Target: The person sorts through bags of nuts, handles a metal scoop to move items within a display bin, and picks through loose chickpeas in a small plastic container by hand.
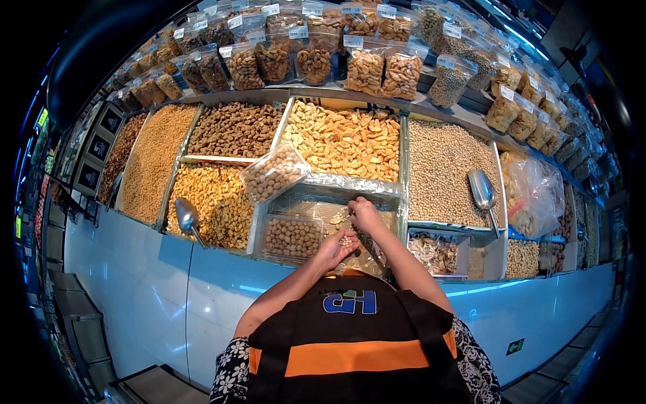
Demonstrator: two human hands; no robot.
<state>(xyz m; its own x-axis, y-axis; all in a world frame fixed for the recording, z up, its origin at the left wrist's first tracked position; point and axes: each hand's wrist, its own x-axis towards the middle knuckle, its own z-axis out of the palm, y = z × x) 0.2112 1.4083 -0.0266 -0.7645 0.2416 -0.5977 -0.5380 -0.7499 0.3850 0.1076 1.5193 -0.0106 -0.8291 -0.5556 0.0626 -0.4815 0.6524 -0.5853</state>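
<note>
My left hand (337, 248) is cupped palm-up over a mostly bare, plastic-lined compartment (376, 194), with several small pale kernels (346, 242) resting in it. Just above it, my right hand (367, 216) has its fingers curled down toward the compartment floor; its fingertips are partly hidden, so what they hold is unclear. A few loose pale pieces (337, 218) lie beside those fingertips. Left of my hands, a clear plastic box of round brown nuts (292, 236) sits in the same compartment. A second clear box of round nuts (275, 174) rests tilted across the dividers.
Neighbouring bins hold yellow kernels (214, 207), flat pale slices (343, 136) and round beige beans (444, 171). Metal scoops lie in the left bin (186, 216) and right bin (483, 189). A clear plastic bag (537, 194) lies farther right. Filled zip bags (364, 70) line the shelf behind.
</note>
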